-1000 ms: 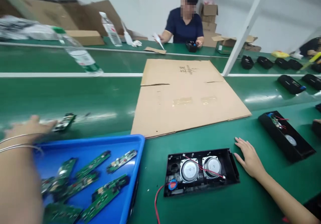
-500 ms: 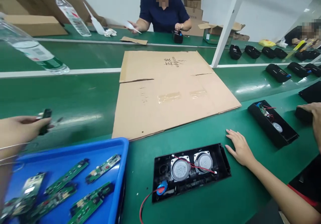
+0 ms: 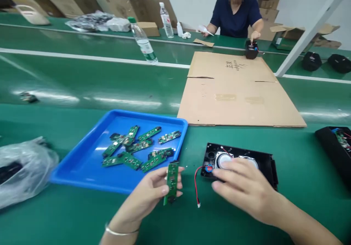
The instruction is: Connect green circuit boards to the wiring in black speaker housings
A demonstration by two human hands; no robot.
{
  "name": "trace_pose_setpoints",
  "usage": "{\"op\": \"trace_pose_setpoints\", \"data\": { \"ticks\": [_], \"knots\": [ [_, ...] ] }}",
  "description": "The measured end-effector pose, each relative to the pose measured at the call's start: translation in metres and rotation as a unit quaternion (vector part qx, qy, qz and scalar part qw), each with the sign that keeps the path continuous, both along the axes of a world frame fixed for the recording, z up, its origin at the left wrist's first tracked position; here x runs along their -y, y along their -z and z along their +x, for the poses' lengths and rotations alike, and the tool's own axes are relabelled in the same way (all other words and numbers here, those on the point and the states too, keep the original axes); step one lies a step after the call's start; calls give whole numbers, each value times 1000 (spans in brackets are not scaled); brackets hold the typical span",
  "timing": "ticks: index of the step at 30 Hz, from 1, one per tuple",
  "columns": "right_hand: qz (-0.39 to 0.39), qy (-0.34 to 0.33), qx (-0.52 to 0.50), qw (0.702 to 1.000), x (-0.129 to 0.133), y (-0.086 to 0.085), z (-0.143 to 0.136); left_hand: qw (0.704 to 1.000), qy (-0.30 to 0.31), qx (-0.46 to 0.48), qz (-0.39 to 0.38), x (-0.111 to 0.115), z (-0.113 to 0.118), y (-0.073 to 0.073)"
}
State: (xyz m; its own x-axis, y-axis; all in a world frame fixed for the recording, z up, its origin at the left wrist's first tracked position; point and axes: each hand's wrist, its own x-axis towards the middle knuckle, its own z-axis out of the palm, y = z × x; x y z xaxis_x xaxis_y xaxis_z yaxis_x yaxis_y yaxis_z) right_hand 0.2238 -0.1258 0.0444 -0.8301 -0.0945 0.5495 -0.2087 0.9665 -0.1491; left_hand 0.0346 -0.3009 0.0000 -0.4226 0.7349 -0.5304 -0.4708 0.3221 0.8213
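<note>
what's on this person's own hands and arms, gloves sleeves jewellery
The left hand is ungloved, with a thin, smooth, silvery bangle around its wrist. The right hand is ungloved too, with no jewellery visible. No sleeve shows on either arm within the picture.

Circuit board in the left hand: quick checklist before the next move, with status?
1. Circuit board gripped: ok, held between thumb and fingers of the left hand.
2. Black case open side up: ok, the speakers show inside.
3. Right hand clear of the case: not ok, it is over the front of it; contact cannot be told.
4. Red-and-black lead plugged in at its outer end: not ok, the plug is loose outside the case.
5. Speaker wires untangled: cannot tell, the right hand covers much of them.
</note>
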Motion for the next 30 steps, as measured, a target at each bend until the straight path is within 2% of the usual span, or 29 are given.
{"op": "trace_pose_setpoints", "data": {
  "ticks": [1, 3, 6, 8, 11, 15, 18, 22, 26, 30],
  "knots": [
    [25, -42, 17, 999, 10, 1, -12, 999, -15, 34, 7, 2, 6, 5],
    [60, -82, 30, 994, 23, 10, -30, 995, -34, 87, 27, 3, 14, 11],
    [66, -109, 32, 991, 31, 23, -46, 991, -43, 114, 63, 3, 21, 14],
    [40, -110, 28, 993, 32, 25, -51, 988, -52, 113, 89, 3, 26, 15],
    [-20, -84, 11, 996, 35, 21, -53, 989, -79, 58, 111, 0, 34, 19],
    [-70, -46, -44, 996, 36, 17, -50, 986, -119, -73, 92, -6, 44, 22],
    [-71, -7, -83, 994, 30, 16, -46, 977, -128, -148, 86, -10, 49, 21],
    [-47, 66, -106, 991, 23, 12, -47, 970, -104, -199, 98, -14, 50, 17],
    [-40, 44, -65, 996, 27, 12, -53, 955, -53, -280, 84, -17, 46, 9],
    [-53, 45, -62, 996, 37, 19, -56, 948, -82, -298, 77, -19, 47, -4]
  ]
}}
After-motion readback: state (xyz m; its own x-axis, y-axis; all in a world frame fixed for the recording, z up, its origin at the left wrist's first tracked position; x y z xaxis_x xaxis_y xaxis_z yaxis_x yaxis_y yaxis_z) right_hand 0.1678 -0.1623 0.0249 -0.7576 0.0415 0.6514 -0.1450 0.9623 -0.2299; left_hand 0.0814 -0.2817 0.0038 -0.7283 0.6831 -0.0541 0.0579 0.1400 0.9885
